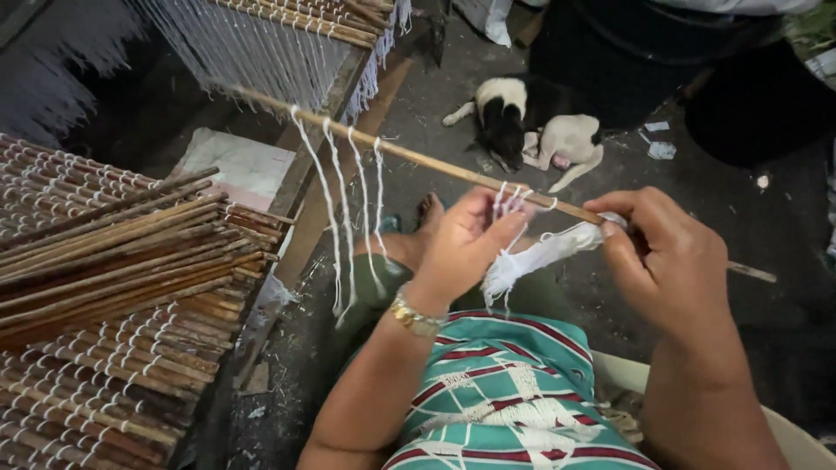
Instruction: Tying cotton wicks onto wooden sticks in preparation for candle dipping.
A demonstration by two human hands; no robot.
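Grey concrete floor below; left hand and right hand grips clamp white string.

The scene is being viewed by a single head-worn camera, angled steeply down and forward over the lap. The hands are being framed close, at centre. The mat is being caught at left, the floor beyond.
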